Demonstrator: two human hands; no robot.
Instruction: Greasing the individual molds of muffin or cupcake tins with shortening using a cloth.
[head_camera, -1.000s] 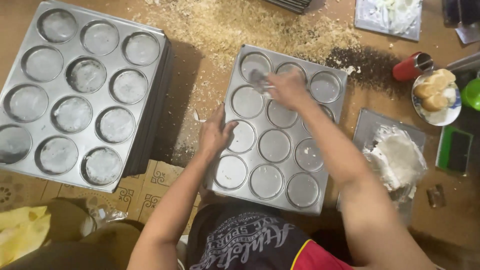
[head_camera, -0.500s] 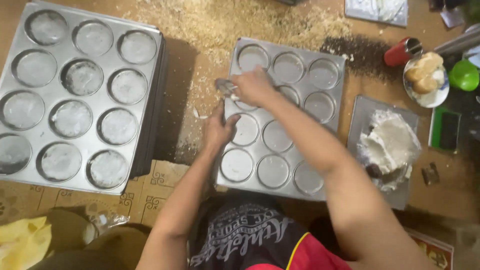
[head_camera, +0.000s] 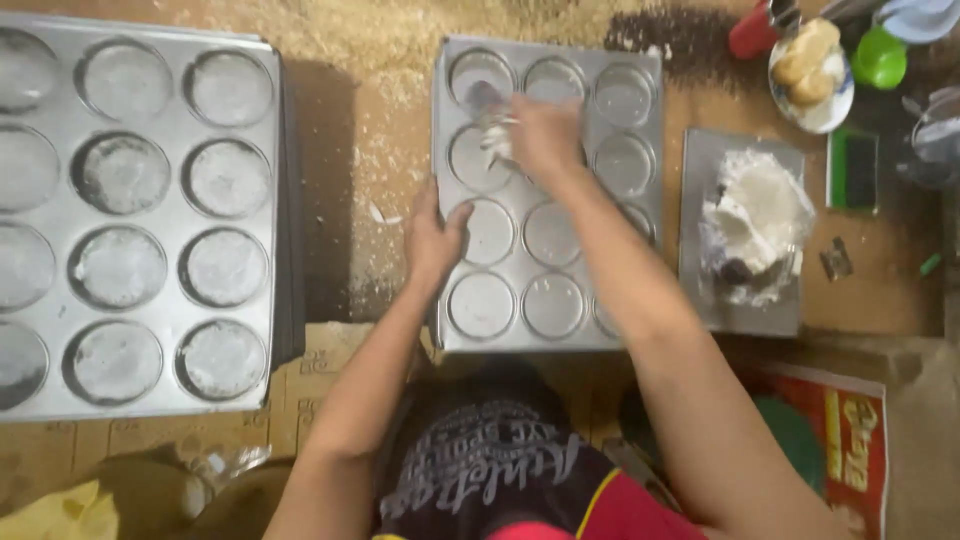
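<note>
A metal baking tray with round cups lies in front of me. My left hand rests on its left edge, thumb over a cup, holding it steady. My right hand is over the upper left cups, closed on a small pale wad, blurred with motion, that touches the tray. The cups look shiny.
A second, larger tray with whitish cups sits at the left. At the right a flat metal plate holds a lump of white fat. A small dish with pale pieces, a red object and a green cup stand far right.
My right hand has slid from the tray's top middle cups toward its upper left cups. The view has shifted, so both trays sit higher and more to the right.
</note>
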